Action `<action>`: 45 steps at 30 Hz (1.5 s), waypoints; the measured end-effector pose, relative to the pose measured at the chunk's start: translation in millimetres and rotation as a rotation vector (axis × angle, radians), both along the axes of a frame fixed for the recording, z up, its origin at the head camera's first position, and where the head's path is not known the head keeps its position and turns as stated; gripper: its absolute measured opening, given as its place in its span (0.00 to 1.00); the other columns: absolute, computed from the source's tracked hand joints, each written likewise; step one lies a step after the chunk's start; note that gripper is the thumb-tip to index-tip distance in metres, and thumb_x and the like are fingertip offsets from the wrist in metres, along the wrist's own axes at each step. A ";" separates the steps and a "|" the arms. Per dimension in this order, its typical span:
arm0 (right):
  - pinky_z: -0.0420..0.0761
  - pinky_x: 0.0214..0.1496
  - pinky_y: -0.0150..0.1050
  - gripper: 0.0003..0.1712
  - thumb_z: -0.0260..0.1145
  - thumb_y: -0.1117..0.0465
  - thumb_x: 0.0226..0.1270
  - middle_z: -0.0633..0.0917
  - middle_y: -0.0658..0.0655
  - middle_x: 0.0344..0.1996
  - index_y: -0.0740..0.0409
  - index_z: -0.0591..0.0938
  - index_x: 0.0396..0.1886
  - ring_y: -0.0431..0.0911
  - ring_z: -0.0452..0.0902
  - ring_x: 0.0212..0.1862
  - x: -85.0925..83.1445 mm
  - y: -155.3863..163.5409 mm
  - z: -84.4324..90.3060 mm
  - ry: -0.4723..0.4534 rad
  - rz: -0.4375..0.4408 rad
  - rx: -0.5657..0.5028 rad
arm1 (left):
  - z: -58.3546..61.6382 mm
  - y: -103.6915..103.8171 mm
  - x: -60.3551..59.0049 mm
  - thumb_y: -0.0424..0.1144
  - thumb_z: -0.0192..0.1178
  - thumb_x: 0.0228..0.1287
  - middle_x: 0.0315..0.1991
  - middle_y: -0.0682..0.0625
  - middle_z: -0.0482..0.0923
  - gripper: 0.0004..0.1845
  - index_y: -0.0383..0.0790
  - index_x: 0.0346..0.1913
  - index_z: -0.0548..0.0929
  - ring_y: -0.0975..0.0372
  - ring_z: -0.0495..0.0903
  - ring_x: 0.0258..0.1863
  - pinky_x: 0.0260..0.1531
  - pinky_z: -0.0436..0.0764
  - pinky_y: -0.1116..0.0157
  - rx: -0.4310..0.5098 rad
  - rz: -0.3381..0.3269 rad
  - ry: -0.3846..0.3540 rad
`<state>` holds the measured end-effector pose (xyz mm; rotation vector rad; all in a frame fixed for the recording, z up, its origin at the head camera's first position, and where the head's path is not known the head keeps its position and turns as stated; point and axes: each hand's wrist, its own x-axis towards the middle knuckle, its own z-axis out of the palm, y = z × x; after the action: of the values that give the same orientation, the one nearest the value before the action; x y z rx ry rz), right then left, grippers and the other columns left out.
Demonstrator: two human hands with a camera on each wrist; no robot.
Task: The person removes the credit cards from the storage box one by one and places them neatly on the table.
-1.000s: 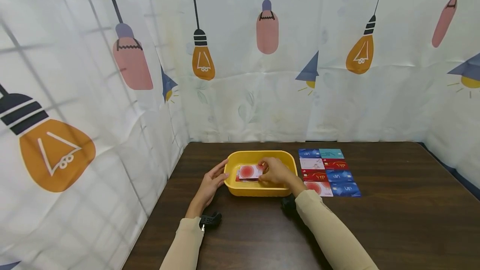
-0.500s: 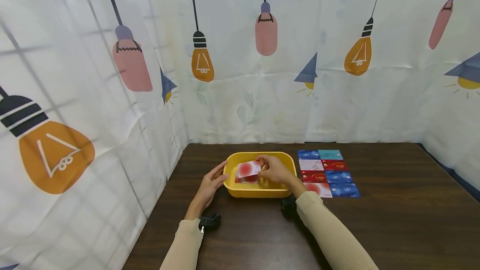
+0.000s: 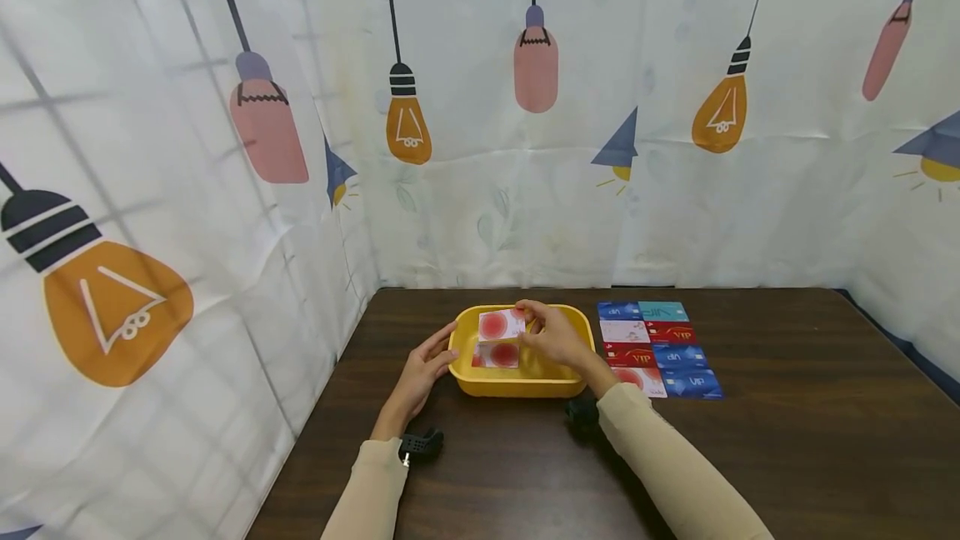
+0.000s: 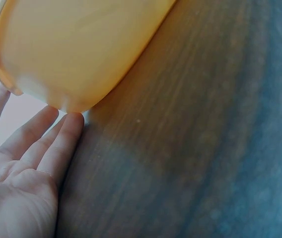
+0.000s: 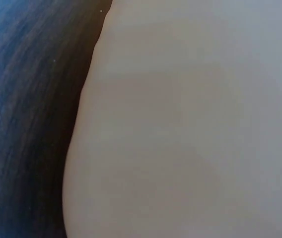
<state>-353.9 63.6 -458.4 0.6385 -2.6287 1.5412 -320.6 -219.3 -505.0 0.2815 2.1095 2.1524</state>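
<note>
In the head view my left hand is at the left end of a yellow plastic tub, its thumb over the rim and its fingers outside. The left wrist view shows these fingertips against the tub's wall. My right hand is over the tub and pinches a white card with a red round print by its right edge. Below it in the tub lies another red-and-white card. The right wrist view is filled by blurred skin, so the grip is hidden there.
Right of the tub, several cards lie in two columns on the dark wooden table: blue VIP cards, red VIP cards, a teal card and white ones. A lamp-printed curtain hangs behind and at the left.
My right hand has raised the white card and moved it toward the tub's far side, turning it slightly, which uncovers the card beneath. My left hand keeps its place on the tub.
</note>
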 end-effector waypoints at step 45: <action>0.83 0.33 0.31 0.35 0.73 0.60 0.66 0.81 0.59 0.42 0.61 0.74 0.71 0.46 0.76 0.36 60.4 96.0 21.5 -0.034 0.000 -0.039 | 0.1 -1.4 0.1 0.39 0.60 0.75 0.77 0.43 0.66 0.30 0.51 0.77 0.69 0.50 0.66 0.76 0.69 0.75 0.53 -0.019 -0.010 -0.007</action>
<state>-293.5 159.6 -437.0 0.6149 -2.6158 1.6124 -320.5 -220.7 -504.9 0.2817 2.1184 2.1240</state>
